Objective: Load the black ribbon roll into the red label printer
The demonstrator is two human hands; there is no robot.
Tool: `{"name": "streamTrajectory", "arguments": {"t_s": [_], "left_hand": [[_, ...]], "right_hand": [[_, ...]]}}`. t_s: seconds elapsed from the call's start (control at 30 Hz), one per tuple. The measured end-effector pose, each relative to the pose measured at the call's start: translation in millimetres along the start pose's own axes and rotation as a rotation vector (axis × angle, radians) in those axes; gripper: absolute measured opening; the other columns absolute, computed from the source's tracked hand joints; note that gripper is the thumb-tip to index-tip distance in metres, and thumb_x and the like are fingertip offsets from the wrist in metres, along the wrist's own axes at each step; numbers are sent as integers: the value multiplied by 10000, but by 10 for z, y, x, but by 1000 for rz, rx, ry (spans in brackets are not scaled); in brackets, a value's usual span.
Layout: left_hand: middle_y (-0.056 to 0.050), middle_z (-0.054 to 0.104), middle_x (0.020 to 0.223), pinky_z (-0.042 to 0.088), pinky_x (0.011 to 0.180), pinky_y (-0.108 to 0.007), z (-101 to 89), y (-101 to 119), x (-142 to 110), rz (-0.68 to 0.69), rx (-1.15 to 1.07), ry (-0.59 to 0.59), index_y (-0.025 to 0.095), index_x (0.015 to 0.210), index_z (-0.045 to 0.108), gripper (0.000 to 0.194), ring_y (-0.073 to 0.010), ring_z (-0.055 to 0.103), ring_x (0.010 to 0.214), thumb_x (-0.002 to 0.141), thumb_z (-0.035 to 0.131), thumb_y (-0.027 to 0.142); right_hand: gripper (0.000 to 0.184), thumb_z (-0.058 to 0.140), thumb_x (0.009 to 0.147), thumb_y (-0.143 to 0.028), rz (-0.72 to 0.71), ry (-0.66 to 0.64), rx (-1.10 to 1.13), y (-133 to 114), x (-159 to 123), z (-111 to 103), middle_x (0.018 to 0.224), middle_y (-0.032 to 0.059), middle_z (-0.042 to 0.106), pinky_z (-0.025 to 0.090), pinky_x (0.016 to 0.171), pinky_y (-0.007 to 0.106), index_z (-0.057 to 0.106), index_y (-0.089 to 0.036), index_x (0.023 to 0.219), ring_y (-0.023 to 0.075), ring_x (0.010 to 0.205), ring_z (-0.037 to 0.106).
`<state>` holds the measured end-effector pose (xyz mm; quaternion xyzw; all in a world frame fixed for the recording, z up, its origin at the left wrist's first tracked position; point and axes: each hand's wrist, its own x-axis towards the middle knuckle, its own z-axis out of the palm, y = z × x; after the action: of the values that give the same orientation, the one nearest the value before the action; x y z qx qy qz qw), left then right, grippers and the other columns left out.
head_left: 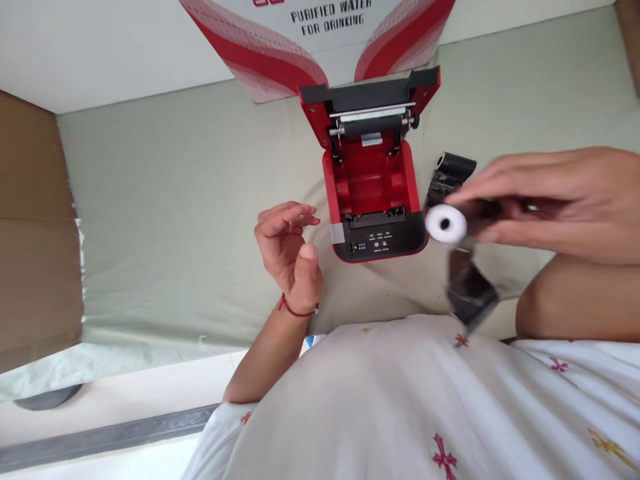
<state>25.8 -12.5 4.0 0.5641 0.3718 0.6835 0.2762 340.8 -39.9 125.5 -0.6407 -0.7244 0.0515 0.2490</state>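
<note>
A red and black receipt printer (380, 233) stands on the cloth in front of me with its lid (373, 97) tipped back, so its red paper well (370, 183) shows bare. My right hand (560, 200) grips a small paper roll (447, 224) with a white end and dark outer wrap, just right of the printer. A loose dark strip (470, 287) dangles below the roll, somewhat blurred. On the printer's left, my left hand (293, 250) is raised with fingers apart and holds nothing; a red string circles its wrist.
More black-wrapped rolls (453, 170) lie on the cloth right of the printer, partly behind my right hand. Behind the lid stands a red and white carton (320, 40) lettered for drinking water. A brown cardboard box (37, 233) stands at the far left.
</note>
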Motion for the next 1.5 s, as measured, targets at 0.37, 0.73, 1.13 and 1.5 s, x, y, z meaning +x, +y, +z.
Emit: {"name": "streamTrajectory", "arguments": {"t_s": [0.37,0.73,1.13,1.5], "left_hand": [[-100,762,1128,669,916,-491,87,254,-54,593,424,-243,332,1408,859,406,-319,729,1085,1126,647,533],[-29,862,974,638,1011,-437,140,317,-136,572,539,-284,271,1254,881,152,-253,800,1042,1145,775,270],[-4,911,991,649,1070,-485,146,289,-127,571,549,-273,302,1200,832,121,-266,905,1036,1102,780,255],[-32,904,1087,664,1075,-486,128,271,-145,580,484,-289,287,1251,864,195,-267,868,1107,1078,825,207]], "right_hand": [[408,810,1060,-391,-298,-185,17,-170,663,643,1407,109,832,607,810,470,878,-308,1454,344,1035,805],[501,825,1010,-291,-213,-119,-88,-348,717,836,1348,149,834,600,806,481,850,-281,1511,346,902,776],[226,694,1232,-355,-238,355,252,-452,728,262,1093,23,912,654,833,390,905,-280,1200,190,828,782],[301,594,1265,-350,-290,336,141,-433,732,434,1168,63,915,678,1093,511,872,-310,1371,297,1194,806]]}}
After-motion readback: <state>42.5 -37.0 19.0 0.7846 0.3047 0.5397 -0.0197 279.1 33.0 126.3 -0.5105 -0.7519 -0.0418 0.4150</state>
